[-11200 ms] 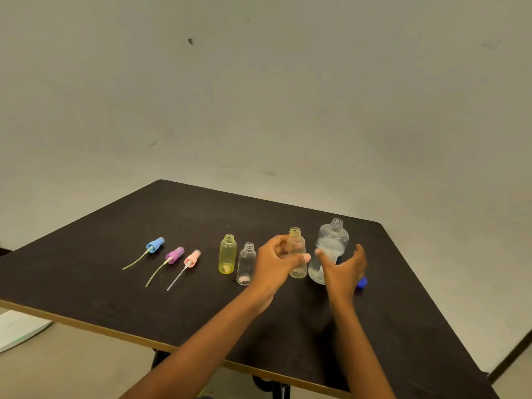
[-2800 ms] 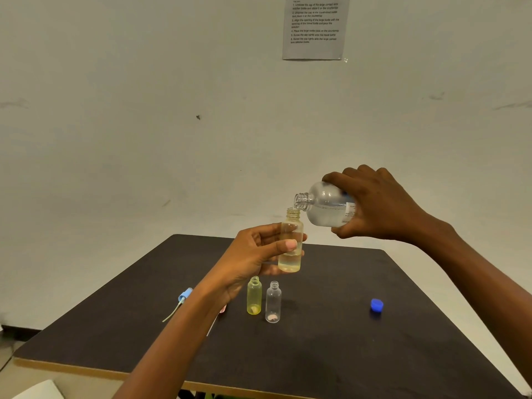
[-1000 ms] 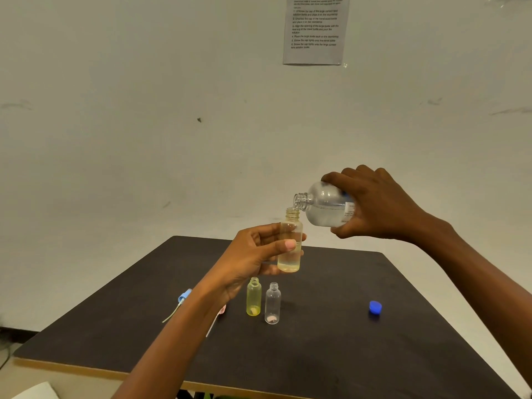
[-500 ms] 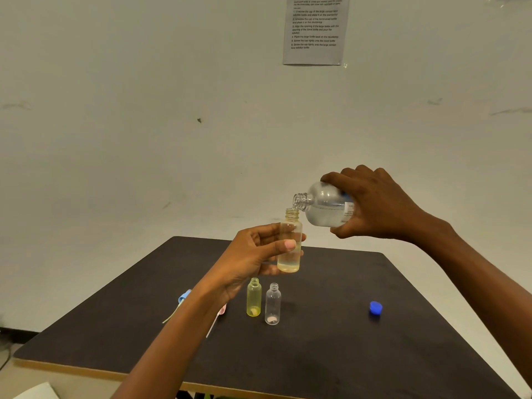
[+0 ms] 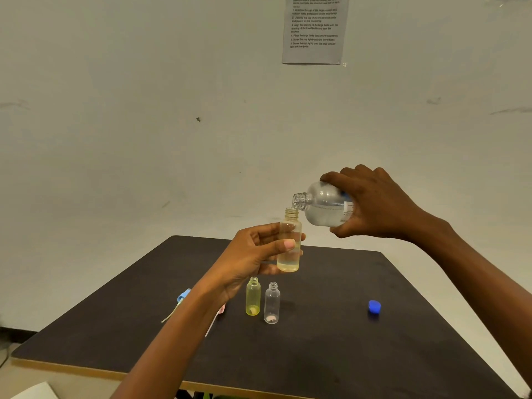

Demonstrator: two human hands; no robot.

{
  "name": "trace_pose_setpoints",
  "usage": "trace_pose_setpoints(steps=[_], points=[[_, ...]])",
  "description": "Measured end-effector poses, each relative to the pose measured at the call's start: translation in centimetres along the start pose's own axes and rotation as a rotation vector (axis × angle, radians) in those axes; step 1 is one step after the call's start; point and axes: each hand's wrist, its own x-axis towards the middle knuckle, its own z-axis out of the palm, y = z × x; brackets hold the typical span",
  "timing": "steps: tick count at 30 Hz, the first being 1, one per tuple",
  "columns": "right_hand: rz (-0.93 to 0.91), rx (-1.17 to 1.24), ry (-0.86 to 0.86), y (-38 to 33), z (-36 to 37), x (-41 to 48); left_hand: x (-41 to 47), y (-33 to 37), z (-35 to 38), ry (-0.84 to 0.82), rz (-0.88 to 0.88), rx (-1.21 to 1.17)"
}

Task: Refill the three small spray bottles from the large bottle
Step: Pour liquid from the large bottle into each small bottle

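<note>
My left hand [image 5: 253, 254] curls around a small, pale amber, clear plastic bottle [image 5: 290, 259], holding it upright above the dark table [image 5: 316, 355]. My right hand [image 5: 374, 205] grips a large clear plastic bottle [image 5: 322, 205], tipped sideways with its mouth just over the small neck. Both openings are narrow and held in mid-air. A slight wobble or a steeper tilt would likely spill liquid over my fingers.

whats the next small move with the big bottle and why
Probably tip the large bottle in the right hand slightly further. Its mouth sits right over the small bottle held upright by the left hand, which holds liquid only near its bottom, and no stream is clearly visible.
</note>
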Motion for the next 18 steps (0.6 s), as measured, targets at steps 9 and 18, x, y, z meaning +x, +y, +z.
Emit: trace_pose_setpoints(steps=[9,18], points=[[0.001,-0.001,-0.012,-0.04,-0.08,0.00,-0.01,0.01,-0.03,0.000,0.002,0.006],[-0.001,0.006,-0.014,-0.08,-0.07,-0.09,0.01,-0.08,0.00,0.001,0.002,0.008]])
